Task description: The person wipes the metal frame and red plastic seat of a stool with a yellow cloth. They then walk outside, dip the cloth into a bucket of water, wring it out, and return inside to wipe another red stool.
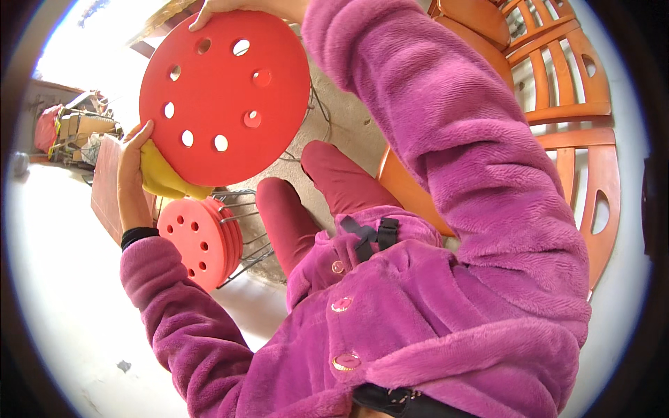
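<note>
We saw the flat, round red stool seat with a ring of holes (216, 94) tilted up before the knees, above and partly in front of a stack of round, holed red stool seats on thin metal legs (185, 244). The left hand (132, 164) grasped its lower-left rim, thumb on the face, with a soft yellow cloth (162, 173) bunched between palm and seat; the right hand (237, 7), partly cut off by the upper edge, gripped the top rim. We judged the left hold the weaker: were the cloth to slide on the smooth surface, the seat could swing out of that hand. A drooping fold of cloth might also have caught on the stack's metal legs, and a careless lowering could have knocked the upper seats askew or struck the knees in dark red trousers (282, 216)
</note>
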A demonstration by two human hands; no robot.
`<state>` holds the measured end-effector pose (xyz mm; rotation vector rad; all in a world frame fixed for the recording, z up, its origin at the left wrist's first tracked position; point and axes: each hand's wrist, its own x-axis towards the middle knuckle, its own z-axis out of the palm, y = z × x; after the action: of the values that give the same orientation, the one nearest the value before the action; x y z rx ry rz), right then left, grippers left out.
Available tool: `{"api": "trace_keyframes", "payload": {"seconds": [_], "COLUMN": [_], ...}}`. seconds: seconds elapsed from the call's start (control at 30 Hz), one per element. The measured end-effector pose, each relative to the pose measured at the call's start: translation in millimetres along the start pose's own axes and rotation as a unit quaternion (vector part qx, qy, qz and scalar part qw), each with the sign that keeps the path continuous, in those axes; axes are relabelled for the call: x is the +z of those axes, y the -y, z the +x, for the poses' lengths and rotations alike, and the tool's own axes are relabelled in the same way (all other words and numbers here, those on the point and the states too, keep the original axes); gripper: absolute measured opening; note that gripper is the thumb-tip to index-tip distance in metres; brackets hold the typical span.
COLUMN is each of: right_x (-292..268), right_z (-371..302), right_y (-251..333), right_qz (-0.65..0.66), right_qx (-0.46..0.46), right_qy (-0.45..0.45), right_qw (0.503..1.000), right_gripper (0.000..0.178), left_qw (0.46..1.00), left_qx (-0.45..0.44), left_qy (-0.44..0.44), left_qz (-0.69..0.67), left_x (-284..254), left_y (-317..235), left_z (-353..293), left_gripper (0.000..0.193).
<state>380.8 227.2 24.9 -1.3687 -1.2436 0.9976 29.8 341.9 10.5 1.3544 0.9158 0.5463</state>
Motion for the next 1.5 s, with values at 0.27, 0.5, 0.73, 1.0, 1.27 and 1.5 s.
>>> {"api": "trace_keyframes", "payload": {"seconds": [0.27, 0.5, 0.73, 1.0, 1.27, 1.5], "right_x": [-16, -27, -25, -18, -6, 3], "right_z": [96, 145, 193, 231, 261, 261], "right_y": [-73, -139, -192, -275, -371, -387], "right_qz": [-0.066, -0.089, -0.128, -0.177, -0.167, -0.29], "right_qx": [0.032, 0.069, 0.102, 0.161, 0.2, 0.129], "right_qy": [-0.015, -0.017, -0.017, 0.008, 0.058, 0.091], "right_qw": [0.997, 0.994, 0.986, 0.971, 0.964, 0.944], "right_gripper": [0.04, 0.041, 0.043, 0.045, 0.054, 0.057], "left_qw": [0.998, 0.995, 0.992, 0.985, 0.98, 0.981], "left_qx": [-0.064, -0.101, -0.123, -0.156, -0.181, -0.178], "left_qy": [-0.01, -0.002, -0.003, -0.054, -0.065, -0.063], "left_qz": [0.012, 0.009, -0.01, 0.038, 0.05, 0.043], "left_x": [-4, -14, -21, -11, 4, 0], "left_y": [35, 58, 114, 181, 243, 282], "left_z": [89, 146, 190, 220, 236, 241], "left_gripper": [0.03, 0.031, 0.028, 0.034, 0.03, 0.039]}}
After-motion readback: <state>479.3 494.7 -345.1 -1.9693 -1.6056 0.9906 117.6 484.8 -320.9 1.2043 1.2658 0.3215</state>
